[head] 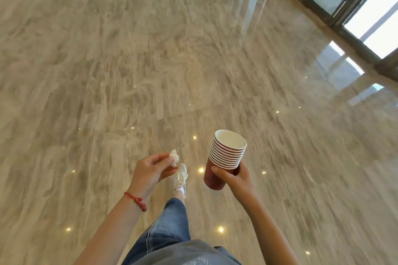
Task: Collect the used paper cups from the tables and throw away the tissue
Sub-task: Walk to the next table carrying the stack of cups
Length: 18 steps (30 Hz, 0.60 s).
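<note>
Polished marble floor [129, 60], glass doors [366, 6] at far right, left hand [150, 171] pinching a crumpled tissue [174, 157] at its fingertips, right hand [235, 176] wrapped around a stack of red paper cups [224, 159], both held above the floor.

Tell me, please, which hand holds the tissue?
The left hand, with the red wristband, pinches the tissue; the right hand holds the cups.

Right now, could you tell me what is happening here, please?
A person is walking across a polished marble floor. The right hand holds a nested stack of red paper cups, and the left hand pinches a crumpled white tissue. No bin or table is in view, so neither has been thrown away yet.
</note>
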Each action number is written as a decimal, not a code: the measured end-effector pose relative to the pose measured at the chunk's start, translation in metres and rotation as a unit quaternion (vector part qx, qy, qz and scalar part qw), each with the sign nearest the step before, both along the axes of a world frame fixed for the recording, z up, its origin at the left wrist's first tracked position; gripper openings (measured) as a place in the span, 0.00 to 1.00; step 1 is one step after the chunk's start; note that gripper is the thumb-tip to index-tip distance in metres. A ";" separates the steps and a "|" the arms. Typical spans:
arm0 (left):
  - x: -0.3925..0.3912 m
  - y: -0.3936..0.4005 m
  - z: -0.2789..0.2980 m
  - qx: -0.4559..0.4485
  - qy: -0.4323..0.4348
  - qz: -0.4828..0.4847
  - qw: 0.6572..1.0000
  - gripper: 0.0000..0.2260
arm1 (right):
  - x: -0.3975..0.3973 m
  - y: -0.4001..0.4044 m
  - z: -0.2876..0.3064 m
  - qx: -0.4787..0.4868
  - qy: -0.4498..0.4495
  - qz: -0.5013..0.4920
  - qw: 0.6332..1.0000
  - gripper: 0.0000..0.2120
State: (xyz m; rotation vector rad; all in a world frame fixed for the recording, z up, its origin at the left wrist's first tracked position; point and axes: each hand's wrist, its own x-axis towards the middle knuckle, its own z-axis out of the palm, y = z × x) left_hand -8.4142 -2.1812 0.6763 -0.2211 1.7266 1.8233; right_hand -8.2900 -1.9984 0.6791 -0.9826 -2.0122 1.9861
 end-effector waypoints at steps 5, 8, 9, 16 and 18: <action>-0.136 0.085 0.005 0.016 0.013 -0.015 1.000 0.03 | -0.129 0.072 0.000 0.000 0.000 -0.014 1.000 0.16; -0.218 0.132 0.021 0.028 0.033 -0.033 0.999 0.05 | -0.205 0.112 0.009 0.007 0.007 -0.018 1.000 0.16; -0.244 0.145 0.025 0.027 0.040 -0.041 0.998 0.04 | -0.229 0.125 0.011 0.006 0.006 -0.014 1.000 0.16; -0.385 0.232 0.020 0.015 0.016 -0.031 0.999 0.03 | -0.367 0.217 0.009 -0.008 -0.011 -0.015 1.000 0.17; -0.422 0.262 0.007 0.008 0.005 -0.029 1.000 0.04 | -0.407 0.250 -0.001 -0.005 -0.017 -0.013 1.000 0.17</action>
